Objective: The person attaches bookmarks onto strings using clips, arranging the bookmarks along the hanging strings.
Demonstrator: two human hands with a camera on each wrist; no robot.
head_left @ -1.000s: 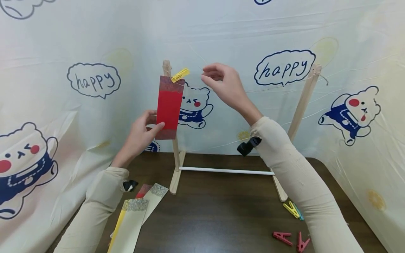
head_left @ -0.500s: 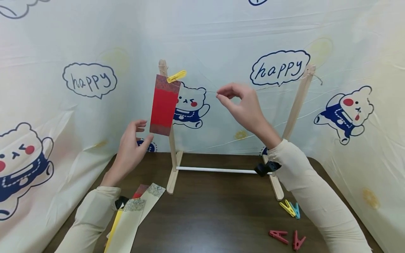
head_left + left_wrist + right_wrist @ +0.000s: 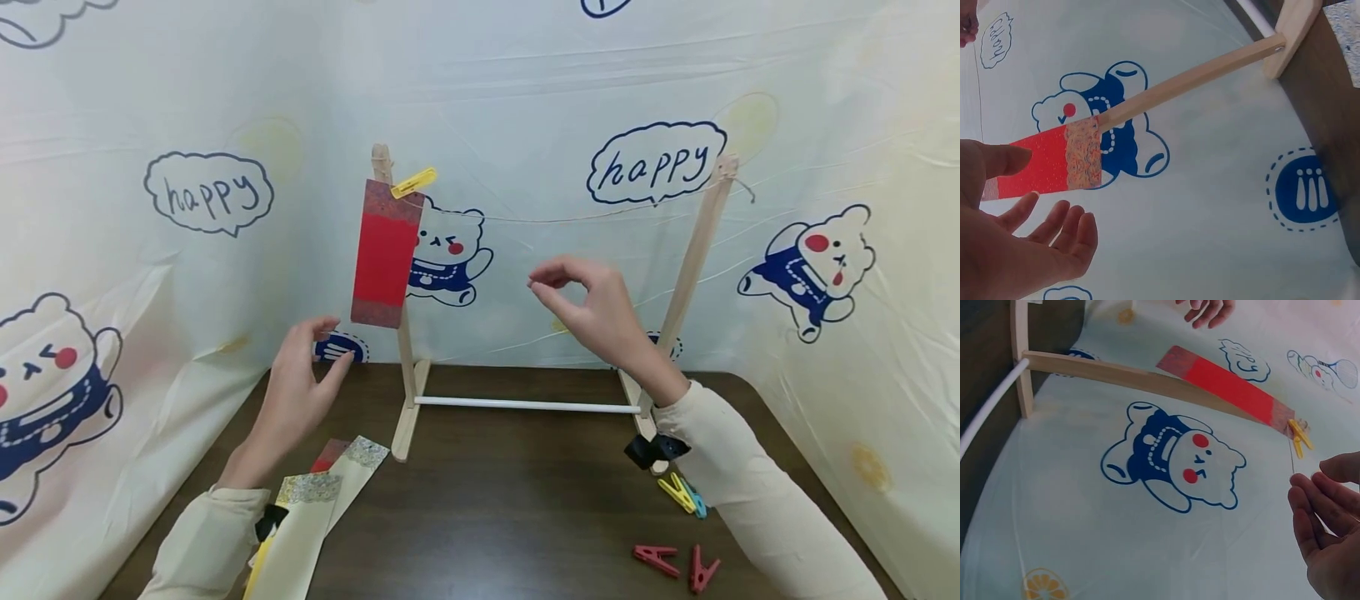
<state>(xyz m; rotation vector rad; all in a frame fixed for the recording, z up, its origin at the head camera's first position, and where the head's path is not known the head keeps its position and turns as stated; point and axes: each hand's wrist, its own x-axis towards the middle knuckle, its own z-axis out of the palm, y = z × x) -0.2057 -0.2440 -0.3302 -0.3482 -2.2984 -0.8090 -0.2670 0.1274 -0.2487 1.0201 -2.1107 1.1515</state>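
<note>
A red card (image 3: 386,254) with darker patterned ends hangs from a thin string (image 3: 555,220), held by a yellow clothespin (image 3: 414,182) close to the left wooden post (image 3: 382,158). Below and left of the card is my left hand (image 3: 292,392), fingers relaxed and apart, holding nothing. My right hand (image 3: 592,312) is below the string near the middle of the rack, its thumb and index fingertips close together with nothing seen between them. In the right wrist view the clothespin (image 3: 1299,437) grips the card's upper end, and the string runs down towards my fingers (image 3: 1310,506).
Several cards (image 3: 303,517) lie overlapped at the table's front left. On the right lie a yellow clothespin (image 3: 677,493), a blue one (image 3: 697,502) and two red clothespins (image 3: 655,558). A white rod (image 3: 525,405) joins the rack's feet. A printed curtain (image 3: 480,100) stands behind.
My left hand has let go of the red card's lower end and moved down and left. The right hand has moved right and down, away from the string. The card stays hanging.
</note>
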